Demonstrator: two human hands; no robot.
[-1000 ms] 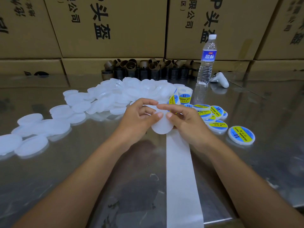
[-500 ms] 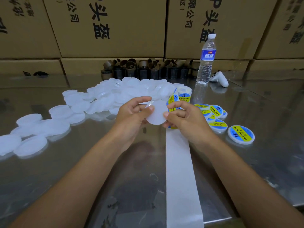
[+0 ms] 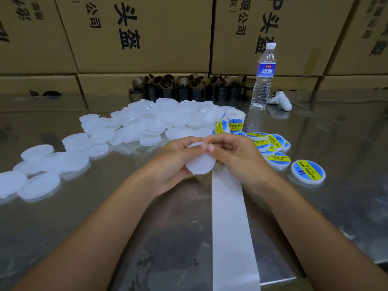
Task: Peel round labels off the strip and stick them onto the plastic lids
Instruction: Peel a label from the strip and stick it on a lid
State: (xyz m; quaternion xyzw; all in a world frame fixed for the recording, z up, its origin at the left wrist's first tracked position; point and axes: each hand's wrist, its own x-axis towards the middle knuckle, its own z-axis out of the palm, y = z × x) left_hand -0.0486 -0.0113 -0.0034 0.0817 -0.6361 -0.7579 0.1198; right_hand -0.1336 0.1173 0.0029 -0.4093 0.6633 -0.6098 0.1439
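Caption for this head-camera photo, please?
Left hand holds a blank lid while right hand grips the label strip, labelled lids beside.

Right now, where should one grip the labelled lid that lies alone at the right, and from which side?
Pinch the lone labelled lid by its white rim, two opposite edges, coming from above. It lies flat, label up, on the table, apart from the other labelled lids, so there is probably room all round; its wall looks too low for a sideways grip.

One water bottle, one white controller, one label strip, about eight labelled lids right, dozens of blank lids left
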